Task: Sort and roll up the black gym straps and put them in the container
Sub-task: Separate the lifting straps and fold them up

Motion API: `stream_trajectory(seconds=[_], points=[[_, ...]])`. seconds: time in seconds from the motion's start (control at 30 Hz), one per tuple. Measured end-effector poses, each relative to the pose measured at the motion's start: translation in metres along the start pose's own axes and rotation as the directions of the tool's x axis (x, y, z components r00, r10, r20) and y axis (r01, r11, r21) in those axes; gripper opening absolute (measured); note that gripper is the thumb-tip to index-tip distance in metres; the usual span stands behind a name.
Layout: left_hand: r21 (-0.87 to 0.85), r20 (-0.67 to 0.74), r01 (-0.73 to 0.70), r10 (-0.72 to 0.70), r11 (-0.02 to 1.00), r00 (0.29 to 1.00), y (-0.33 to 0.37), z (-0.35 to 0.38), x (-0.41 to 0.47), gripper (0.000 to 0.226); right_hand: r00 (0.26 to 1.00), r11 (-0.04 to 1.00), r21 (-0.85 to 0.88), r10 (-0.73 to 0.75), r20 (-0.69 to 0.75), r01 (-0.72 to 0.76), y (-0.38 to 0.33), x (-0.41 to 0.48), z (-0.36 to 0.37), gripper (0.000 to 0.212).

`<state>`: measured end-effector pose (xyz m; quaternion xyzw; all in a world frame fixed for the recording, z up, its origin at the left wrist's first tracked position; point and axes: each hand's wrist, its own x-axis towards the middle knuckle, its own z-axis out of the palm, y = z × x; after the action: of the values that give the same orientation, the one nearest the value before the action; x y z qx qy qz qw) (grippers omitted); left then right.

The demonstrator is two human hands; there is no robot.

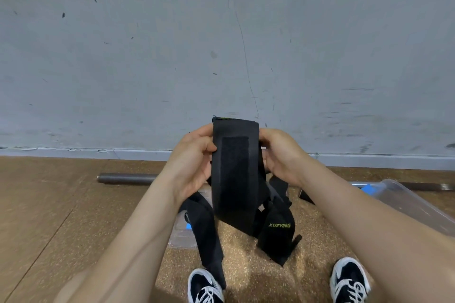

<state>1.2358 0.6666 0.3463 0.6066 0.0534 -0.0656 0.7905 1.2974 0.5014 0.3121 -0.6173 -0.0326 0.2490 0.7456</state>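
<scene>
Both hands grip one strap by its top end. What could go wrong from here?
The held strap has an exposed Velcro patch that could snag the loose straps heaped below it, tangling them. A trailing strap reaches the left shoe and may get stepped on.

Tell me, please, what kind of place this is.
Probably a gym or training room: a steel bar lies along the scuffed wall, the floor is speckled matting, and the left hand and right hand hold a black gym strap.
</scene>
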Motion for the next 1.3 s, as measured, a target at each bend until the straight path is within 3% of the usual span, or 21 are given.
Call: stream_trajectory(seconds=[0.07,0.13,0.17,0.23,0.27,0.3,0.33,0.4,0.47,0.53,0.6,0.67,0.7,0.8,0.93,0.97,1.03,1.13,1.17,1.23,1.3], points=[[0.048,-0.002,-0.012,0.012,0.999,1.000,-0.001,0.001,0.000,0.064,0.996,0.990,0.120,0.059,0.067,-0.067,-0.004,-0.001,-0.003,0.045],[0.149,0.025,-0.024,0.020,0.989,0.999,-0.004,0.002,0.000,0.061,0.992,0.999,0.030,0.040,0.119,-0.044,-0.004,-0.002,-0.003,0.067],[0.255,0.044,-0.050,0.040,0.966,0.998,-0.006,0.004,-0.001,0.053,0.993,0.999,-0.044,0.001,0.115,0.004,-0.002,-0.003,0.000,0.062],[0.549,0.022,-0.142,0.155,0.824,0.988,-0.012,0.003,-0.002,0.034,0.995,0.990,-0.103,-0.099,0.026,0.101,0.001,-0.004,0.008,0.036],[0.707,-0.030,-0.175,0.277,0.685,0.960,-0.014,0.000,-0.001,0.028,0.990,0.989,-0.068,-0.135,-0.040,0.132,0.002,-0.004,0.010,0.030],[0.819,-0.093,-0.162,0.407,0.550,0.909,-0.015,-0.004,0.002,0.032,0.985,0.988,-0.028,-0.156,-0.078,0.154,0.002,-0.003,0.010,0.027],[0.854,-0.172,-0.118,0.488,0.507,0.856,-0.016,-0.010,0.005,0.043,0.984,0.987,0.018,-0.158,-0.082,0.160,0.002,-0.002,0.009,0.027],[0.654,-0.374,0.010,0.312,0.756,0.873,-0.011,-0.014,0.006,0.062,0.986,0.983,0.083,-0.163,-0.018,0.164,-0.002,-0.003,0.011,0.027],[0.309,-0.376,0.106,0.019,0.945,0.926,-0.013,-0.014,0.005,0.065,0.985,0.979,0.135,-0.164,0.061,0.155,-0.005,-0.006,0.014,0.030],[0.218,-0.347,0.048,0.031,0.975,0.937,-0.021,-0.011,0.005,0.046,0.989,0.990,0.084,-0.118,0.094,0.110,-0.007,-0.005,0.014,0.032],[0.359,-0.391,-0.048,0.197,0.932,0.899,-0.020,-0.011,0.005,0.012,0.996,0.972,-0.216,-0.084,0.038,0.090,-0.014,-0.003,0.008,0.036],[0.540,-0.381,-0.098,0.347,0.836,0.857,-0.019,-0.018,0.009,0.022,0.992,0.819,-0.569,-0.118,-0.050,0.069,-0.022,-0.001,-0.005,0.038],[0.588,-0.373,-0.108,0.387,0.802,0.843,-0.017,-0.020,0.011,0.030,0.987,0.771,-0.633,-0.141,-0.075,0.062,-0.025,-0.001,-0.012,0.037],[0.593,-0.437,-0.085,0.408,0.801,0.801,-0.016,-0.027,0.016,0.038,0.992,0.822,-0.566,-0.114,-0.055,0.063,-0.031,-0.007,-0.023,0.030],[0.414,-0.740,-0.020,0.349,0.910,0.575,-0.003,-0.067,0.019,0.043,0.981,0.976,-0.204,-0.112,-0.156,0.079,-0.057,-0.021,-0.052,0.031],[0.366,-0.755,-0.019,0.309,0.930,0.578,-0.002,-0.076,0.020,0.045,0.985,0.991,-0.110,-0.091,-0.146,0.075,-0.061,-0.024,-0.059,0.033],[0.390,-0.688,0.053,0.253,0.919,0.680,-0.009,-0.074,0.024,0.043,0.995,0.999,0.035,-0.032,-0.092,0.036,-0.059,-0.029,-0.063,0.034],[0.708,-0.439,0.202,0.198,0.677,0.876,-0.034,-0.047,0.031,0.045,0.999,0.997,0.072,0.034,0.016,-0.035,-0.043,-0.027,-0.050,0.033],[0.790,-0.349,0.192,0.169,0.582,0.922,-0.041,-0.038,0.032,0.066,0.998,0.998,0.048,0.039,0.050,-0.042,-0.039,-0.026,-0.048,0.033],[0.842,-0.141,0.036,0.154,0.538,0.978,-0.047,-0.020,0.032,0.097,0.994,0.999,0.008,0.033,0.108,-0.034,-0.037,-0.026,-0.047,0.036],[0.817,0.058,-0.106,0.101,0.567,0.993,-0.055,0.000,0.030,0.086,0.986,0.999,0.034,0.006,0.165,-0.011,-0.038,-0.027,-0.043,0.037]])
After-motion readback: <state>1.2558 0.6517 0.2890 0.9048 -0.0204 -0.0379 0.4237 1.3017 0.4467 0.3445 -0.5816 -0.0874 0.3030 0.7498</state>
